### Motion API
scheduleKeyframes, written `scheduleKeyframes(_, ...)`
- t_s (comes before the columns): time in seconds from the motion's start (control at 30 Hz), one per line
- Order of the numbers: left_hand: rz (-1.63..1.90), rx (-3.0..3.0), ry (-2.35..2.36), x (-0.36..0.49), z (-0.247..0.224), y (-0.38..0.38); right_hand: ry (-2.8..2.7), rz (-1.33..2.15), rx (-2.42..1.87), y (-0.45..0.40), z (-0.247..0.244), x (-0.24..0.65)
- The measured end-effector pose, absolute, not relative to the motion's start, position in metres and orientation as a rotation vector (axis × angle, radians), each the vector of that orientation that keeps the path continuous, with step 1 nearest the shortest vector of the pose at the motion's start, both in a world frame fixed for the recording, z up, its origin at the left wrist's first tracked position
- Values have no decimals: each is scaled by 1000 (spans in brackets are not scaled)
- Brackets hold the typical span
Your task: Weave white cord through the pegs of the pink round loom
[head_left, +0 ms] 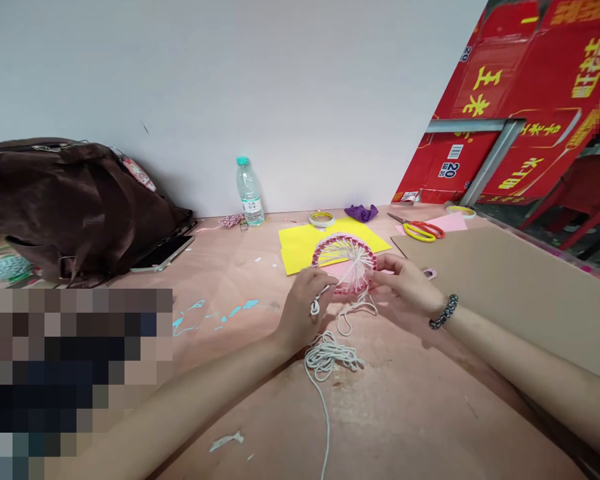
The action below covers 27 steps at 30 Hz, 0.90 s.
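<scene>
Ring [356, 257] observed at the paper's [295, 248] near edge. Your left hand [306, 301] grasps the cord [331, 355]; your right hand's [404, 277] grip pinches the ring. Advised: steady the rim, tension strands evenly, keep slack, nearer you than the paper, untangled.

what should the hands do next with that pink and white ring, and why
Probably draw the white cord gently snug with the left hand while the right hand steadies the ring. The left hand holds part of the cord, the right grips the ring's edge, white strands already cross its middle, and slack loops show just below it.
</scene>
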State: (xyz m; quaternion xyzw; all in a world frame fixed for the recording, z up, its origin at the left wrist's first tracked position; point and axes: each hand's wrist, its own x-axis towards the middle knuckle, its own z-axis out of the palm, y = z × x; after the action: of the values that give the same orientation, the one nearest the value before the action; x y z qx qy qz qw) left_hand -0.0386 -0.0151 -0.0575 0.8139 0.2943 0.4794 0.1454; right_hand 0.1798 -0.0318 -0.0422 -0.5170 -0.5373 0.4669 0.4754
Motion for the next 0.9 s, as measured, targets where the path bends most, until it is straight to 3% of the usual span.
scheduleKeyframes(0.13, 1749, 2309, 1017, -48, -56, -11, -1395, 1261, -1233, -42, -43, 168)
scheduleKeyframes(0.33, 1448, 1494, 984, -43, -59, -2, -1402, 1234, -1173, -51, -51, 156)
scheduleKeyframes(0.47, 1441, 1231, 944, -38, -61, -1, -1326, 1306, -1067, -61, -54, 139)
scheduleKeyframes(0.6, 1462, 1098, 912, -40, -59, 5, -1294, 1671, -910, -71, -48, 134)
scheduleKeyframes(0.73, 1489, 999, 936, -39, -56, 9, -1712, 2073, -945, -58, -37, 165)
scheduleKeyframes(0.8, 1473, 1017, 944, -37, -55, 7, -1986, 1775, -1152, -44, -35, 185)
scheduleKeyframes(0.9, 1429, 1108, 947, -35, -55, 1, -1928, 560, -1479, -28, -38, 205)
